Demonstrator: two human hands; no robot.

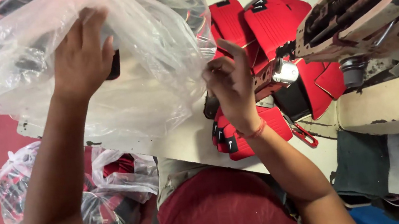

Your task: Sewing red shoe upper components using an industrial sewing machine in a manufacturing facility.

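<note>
Nearest me, a dark red lap (221, 215) fills the bottom of the view, and both forearms rise from it toward the table (183, 144). Up on that pale, scuffed top sits a big clear bag (148, 56), puffed and crinkled, with dark pieces showing dimly through the film. Left hand (81, 53) is buried inside the bag's mouth, fingers spread and curled around something black; how firmly it grips I cannot tell through the plastic. Right hand (229, 83) stands apart from it at the bag's right edge, thumb and fingers pinched together on the film, holding the opening out.

That bag looks light, limp and slippery, the sort that slumps unless held; the rim where the right hand pinches seems the sound place to take it, since the thin film could tear if hauled by the middle.

Just right of the bag lie red panels (270, 21) with black trim, stacked and overlapping, soft and flat by the look of them. Over these hangs the worn head of a sewing machine (380, 3). Down on the red floor, at left, more bags (109, 179) hold similar red and black pieces.
</note>
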